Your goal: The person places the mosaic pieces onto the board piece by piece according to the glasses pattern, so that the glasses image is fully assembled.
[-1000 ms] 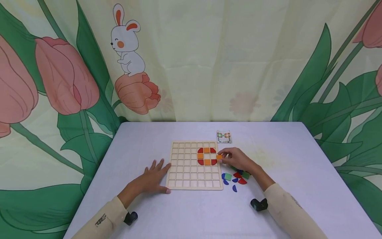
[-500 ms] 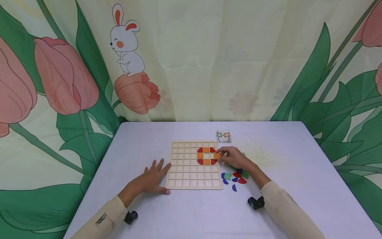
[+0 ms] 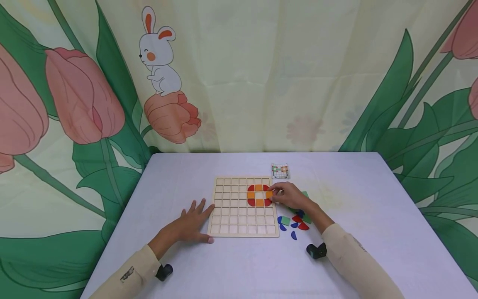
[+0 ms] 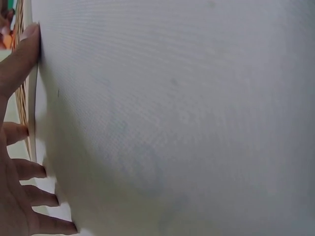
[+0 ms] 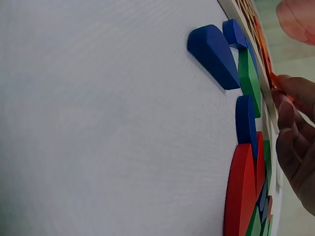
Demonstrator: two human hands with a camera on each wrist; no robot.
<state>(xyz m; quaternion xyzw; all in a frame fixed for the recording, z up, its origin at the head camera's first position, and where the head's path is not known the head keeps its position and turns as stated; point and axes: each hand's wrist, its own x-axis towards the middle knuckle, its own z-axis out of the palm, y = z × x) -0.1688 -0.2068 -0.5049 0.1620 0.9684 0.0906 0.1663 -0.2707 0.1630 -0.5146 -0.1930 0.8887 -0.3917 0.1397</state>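
A pale wooden grid board lies on the white table. My left hand has its fingers spread, with the thumb and index fingertip at the board's left side; the left wrist view also catches this hand along the edge. Over the right part of the board, my right hand pinches an orange square tile between thumb and fingers. That tile is at the right side of a ring made of red rounded pieces and orange squares. The right wrist view shows the pinching fingers from the side.
Loose blue, red and green pieces lie right of the board, among them a blue piece, a red piece and a green square. A small pattern card is behind the board. A printed curtain hangs beyond the table.
My right hand has moved slightly left, bringing the orange tile from the board's right edge to the gap in the ring's right side. The left hand has stayed still.
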